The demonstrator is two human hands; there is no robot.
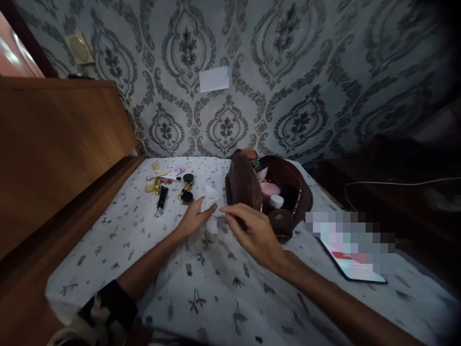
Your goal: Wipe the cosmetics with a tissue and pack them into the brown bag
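My left hand (192, 216) is closed around a crumpled white tissue (212, 194), which sticks out above and below the thumb. My right hand (254, 233) is beside it, index finger and thumb brought together near the tissue's edge. Whatever lies between those right fingertips is too small to make out. Just behind the right hand stands an open brown zip bag (243, 185). Inside it I see a pink rounded item (270, 189) and a white-capped container (276, 201).
Left of the hands lie a black tube (162, 199), a dark round jar (188, 179), a gold-and-black lipstick-like tube (185, 191) and several small cosmetics. A lit tablet or phone (360, 269) rests at right. A wooden panel (65, 163) borders the left; patterned wallpaper (225, 127) stands behind.
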